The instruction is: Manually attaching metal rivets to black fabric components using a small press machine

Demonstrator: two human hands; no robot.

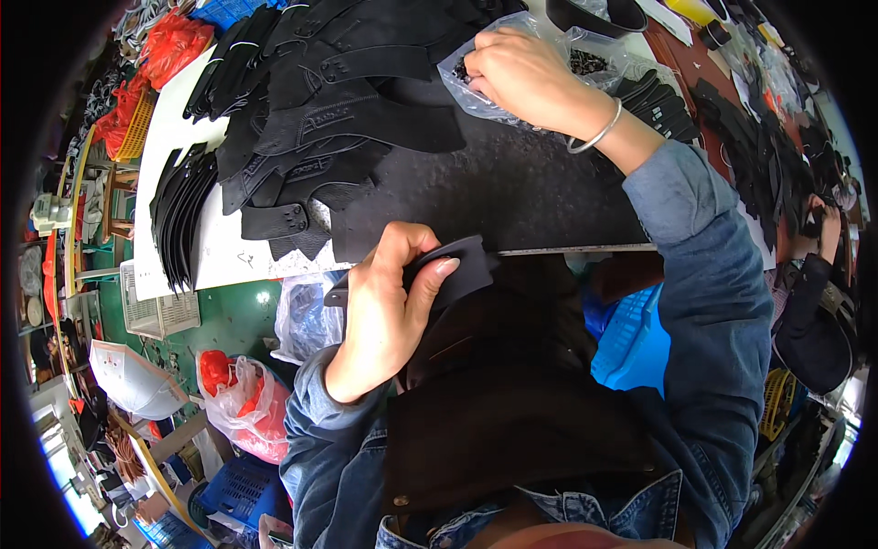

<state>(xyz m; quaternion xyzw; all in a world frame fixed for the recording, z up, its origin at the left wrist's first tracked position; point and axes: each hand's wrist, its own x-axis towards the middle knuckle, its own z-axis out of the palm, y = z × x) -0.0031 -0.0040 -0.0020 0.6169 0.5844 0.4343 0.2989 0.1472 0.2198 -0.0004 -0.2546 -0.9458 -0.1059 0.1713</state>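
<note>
My left hand (pixel 389 297) is closed round a curved black leather piece (pixel 468 265), pinched between thumb and fingers in front of the table's near edge. My right hand (pixel 521 78), a metal bangle (pixel 596 128) on its wrist, reaches into a clear plastic bag (pixel 494 105) at the back of the table. Its fingers are drawn together among small dark pieces in the bag; what they grip is hidden. Left of the bag lies a heap of stitched black leather pieces (pixel 306 128). A dark work mat (pixel 540 201) spreads between my hands and the bag.
Stacked black strips (pixel 183 215) lie at the table's left edge, and more strips (pixel 658 105) lie right of the bag. A blue plastic basket (pixel 631 339) stands below the table's front edge. Bagged red things (pixel 247 403) are on the left. Another person's hand (pixel 828 224) shows far right.
</note>
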